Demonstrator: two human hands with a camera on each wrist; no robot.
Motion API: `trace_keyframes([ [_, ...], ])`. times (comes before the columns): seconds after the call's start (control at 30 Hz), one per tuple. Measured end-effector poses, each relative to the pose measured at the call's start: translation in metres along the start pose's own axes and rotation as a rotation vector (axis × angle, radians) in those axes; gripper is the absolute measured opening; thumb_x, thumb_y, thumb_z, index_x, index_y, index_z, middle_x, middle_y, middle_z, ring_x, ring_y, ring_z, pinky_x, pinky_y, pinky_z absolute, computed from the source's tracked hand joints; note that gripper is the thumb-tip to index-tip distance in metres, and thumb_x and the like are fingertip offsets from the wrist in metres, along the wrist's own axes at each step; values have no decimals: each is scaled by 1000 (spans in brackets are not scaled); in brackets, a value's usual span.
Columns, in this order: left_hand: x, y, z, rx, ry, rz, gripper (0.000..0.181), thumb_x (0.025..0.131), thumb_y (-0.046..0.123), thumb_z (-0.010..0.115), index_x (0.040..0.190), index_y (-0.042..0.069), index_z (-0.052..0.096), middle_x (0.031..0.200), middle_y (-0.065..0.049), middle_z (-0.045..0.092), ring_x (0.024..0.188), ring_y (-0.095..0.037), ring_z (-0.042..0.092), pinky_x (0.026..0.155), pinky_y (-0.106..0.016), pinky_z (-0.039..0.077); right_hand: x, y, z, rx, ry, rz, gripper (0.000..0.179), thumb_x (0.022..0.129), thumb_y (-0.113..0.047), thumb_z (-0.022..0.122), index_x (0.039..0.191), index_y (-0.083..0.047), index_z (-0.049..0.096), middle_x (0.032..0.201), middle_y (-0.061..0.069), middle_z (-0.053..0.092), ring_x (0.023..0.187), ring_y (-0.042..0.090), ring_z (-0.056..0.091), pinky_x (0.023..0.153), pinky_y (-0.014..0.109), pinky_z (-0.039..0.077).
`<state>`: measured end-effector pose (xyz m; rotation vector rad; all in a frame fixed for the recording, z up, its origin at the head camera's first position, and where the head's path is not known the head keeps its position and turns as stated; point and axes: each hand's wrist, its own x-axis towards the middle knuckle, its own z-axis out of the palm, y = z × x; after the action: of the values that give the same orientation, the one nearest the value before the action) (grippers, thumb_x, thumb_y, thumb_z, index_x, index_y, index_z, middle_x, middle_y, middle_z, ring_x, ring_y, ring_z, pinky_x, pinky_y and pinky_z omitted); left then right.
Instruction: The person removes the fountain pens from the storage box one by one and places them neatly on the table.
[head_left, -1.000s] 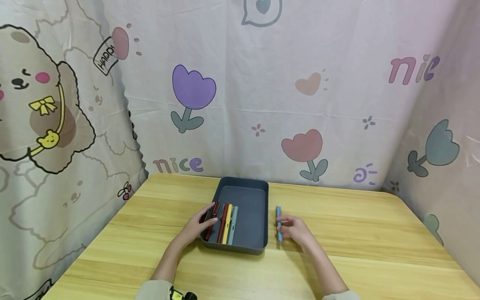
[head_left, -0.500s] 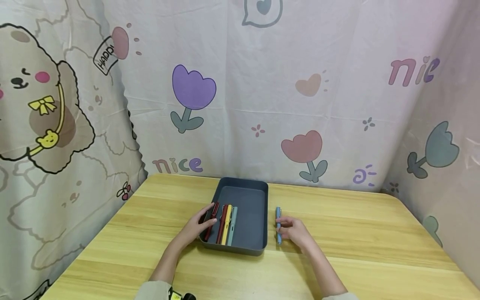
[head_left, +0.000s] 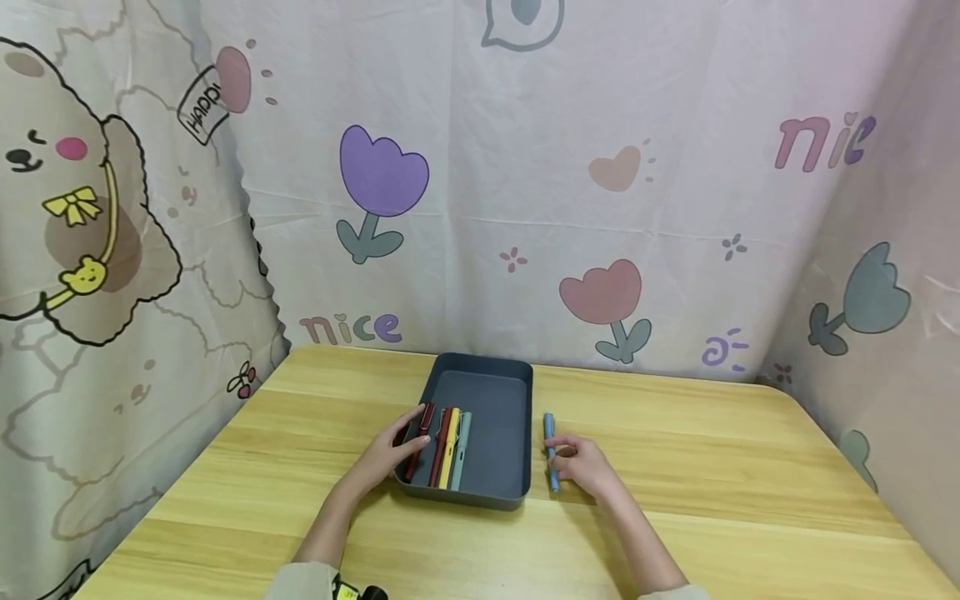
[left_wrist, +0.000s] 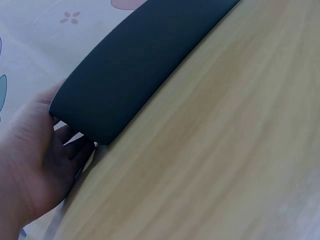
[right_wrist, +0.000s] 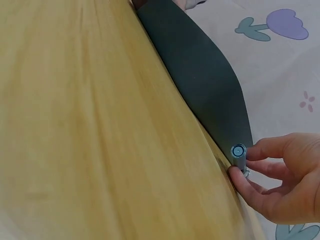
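My left hand (head_left: 385,454) grips the left wall of a dark grey tray (head_left: 498,442), its thumb reaching over the rim. Inside, along the tray's left side, lie a dark red pen (head_left: 427,418), a red pen (head_left: 441,442), a yellow pen (head_left: 448,454) and a grey-green pen (head_left: 461,450). Just right of the tray, my right hand (head_left: 585,467) pinches a light blue pen (head_left: 550,427) between thumb and fingers. In the right wrist view this blue pen (right_wrist: 239,154) shows end-on, its round tip overlapping the tray's outer wall (right_wrist: 200,70).
The wooden table (head_left: 712,467) extends to both sides of the tray. Behind it hangs a pale curtain (head_left: 465,183) printed with flowers and words, which also closes in the left and right sides. A black-and-yellow device (head_left: 352,592) shows at the left wrist.
The blue pen has tilted, its far end swinging slightly left, and sits a little closer to the tray. The left hand keeps its place on the tray; the head view has shifted slightly.
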<state>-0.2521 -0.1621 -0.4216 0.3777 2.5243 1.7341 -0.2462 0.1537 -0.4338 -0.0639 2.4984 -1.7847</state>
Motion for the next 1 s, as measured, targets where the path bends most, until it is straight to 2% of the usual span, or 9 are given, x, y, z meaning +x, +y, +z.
trace_keyframes([
  [0.1,-1,1,-1,15,-2,-3,59,90,14,59,142,2,33,144,-24,26,130,-41,21,101,-56,21,-1,-1,2,-12,8,14,29,79,9,60,108,9,60,84,13,55,66,17,55,61,30,51],
  [0.2,2,-4,-1,4,-1,-3,60,90,14,59,142,2,33,144,-24,25,130,-41,21,101,-56,22,-2,-3,3,-25,16,28,29,78,9,60,107,8,61,85,13,55,66,17,55,60,30,51],
  [0.4,15,-31,1,-2,19,11,61,89,23,62,143,11,35,145,-19,27,131,-38,22,101,-55,22,-1,-3,5,-61,38,13,27,77,10,61,104,7,63,85,12,55,64,17,56,59,31,52],
  [0.63,13,-26,1,17,19,3,61,90,21,61,143,9,34,145,-21,26,131,-40,22,100,-57,23,-1,-2,6,-89,45,6,27,78,9,61,104,5,64,84,11,55,62,16,55,57,30,51],
  [0.7,16,-34,2,20,25,5,61,89,23,62,143,12,35,145,-19,26,131,-39,21,100,-57,22,-2,-3,6,-95,41,4,26,78,9,60,104,5,64,85,11,55,62,16,55,57,31,51],
  [1.0,16,-34,2,9,21,-1,62,88,27,63,143,15,37,146,-15,27,132,-36,20,101,-56,20,-3,-2,6,-153,36,-23,25,79,10,60,103,5,64,80,9,56,61,15,55,56,30,51],
])
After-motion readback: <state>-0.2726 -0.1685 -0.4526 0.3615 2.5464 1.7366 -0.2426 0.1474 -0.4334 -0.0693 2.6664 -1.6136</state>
